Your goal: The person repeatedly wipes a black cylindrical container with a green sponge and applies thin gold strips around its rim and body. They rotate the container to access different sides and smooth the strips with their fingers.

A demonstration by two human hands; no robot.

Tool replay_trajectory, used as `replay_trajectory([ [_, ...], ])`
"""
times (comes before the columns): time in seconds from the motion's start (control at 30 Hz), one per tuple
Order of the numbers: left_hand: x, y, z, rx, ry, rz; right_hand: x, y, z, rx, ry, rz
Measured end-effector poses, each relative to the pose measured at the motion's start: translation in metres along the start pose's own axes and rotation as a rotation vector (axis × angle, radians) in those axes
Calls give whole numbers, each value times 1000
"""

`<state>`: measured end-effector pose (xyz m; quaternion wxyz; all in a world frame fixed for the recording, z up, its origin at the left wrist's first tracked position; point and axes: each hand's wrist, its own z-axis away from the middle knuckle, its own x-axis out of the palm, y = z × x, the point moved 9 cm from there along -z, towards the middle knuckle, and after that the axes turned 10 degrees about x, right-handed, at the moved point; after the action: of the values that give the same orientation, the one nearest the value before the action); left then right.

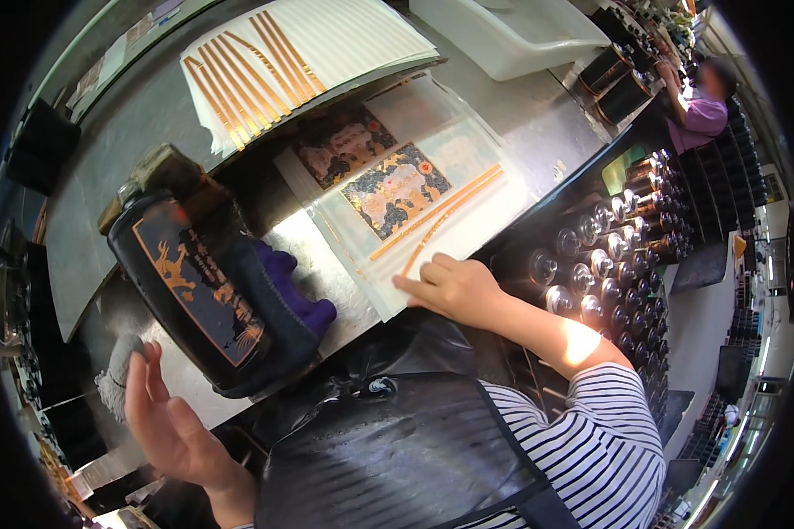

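Note:
A large black bottle (181,286) with a gold and copper decorated panel lies tilted on a dark padded rest with a purple piece (291,286) beside it. Left of its lower end is my left hand (172,423), fingers raised and a grey cloth (117,379) at their tips. My right hand (459,289) is at the near corner of a translucent backing sheet (481,198), fingers curled at the lower end of a bent gold strip (432,234). Straight gold strips (445,210) and a patterned decal (395,189) lie on that sheet; a second, darker decal (344,145) is behind.
A white sheet stack (362,44) bearing several gold strips (247,88) lies at the back of the metal table (93,238). Beyond is a white plastic tub (512,40). Rows of dark bottles with shiny tops (600,260) stand at right, near a person in purple (701,115).

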<state>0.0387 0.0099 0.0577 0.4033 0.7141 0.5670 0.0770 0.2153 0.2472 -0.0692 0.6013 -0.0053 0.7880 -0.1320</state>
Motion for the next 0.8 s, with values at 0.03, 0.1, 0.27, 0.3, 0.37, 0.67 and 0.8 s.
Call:
replay_trajectory([
  [0.03,3,4,0,-1,-17,-5,-1,1,9,-57,29,16],
  [0.1,25,11,-1,-35,-7,86,5,4,27,-166,86,50],
  [0.27,138,8,7,-491,-711,387,-48,11,13,37,425,-368],
  [0.3,163,4,23,-761,-733,590,-67,2,8,17,451,-348],
  [0.37,196,6,37,-1063,-772,830,-99,-15,3,-29,518,-300],
  [0.67,189,14,-3,-758,-839,441,-118,-10,-36,-82,267,-522],
  [0.8,173,17,-18,-747,-825,444,-73,5,-77,199,-223,-965],
])
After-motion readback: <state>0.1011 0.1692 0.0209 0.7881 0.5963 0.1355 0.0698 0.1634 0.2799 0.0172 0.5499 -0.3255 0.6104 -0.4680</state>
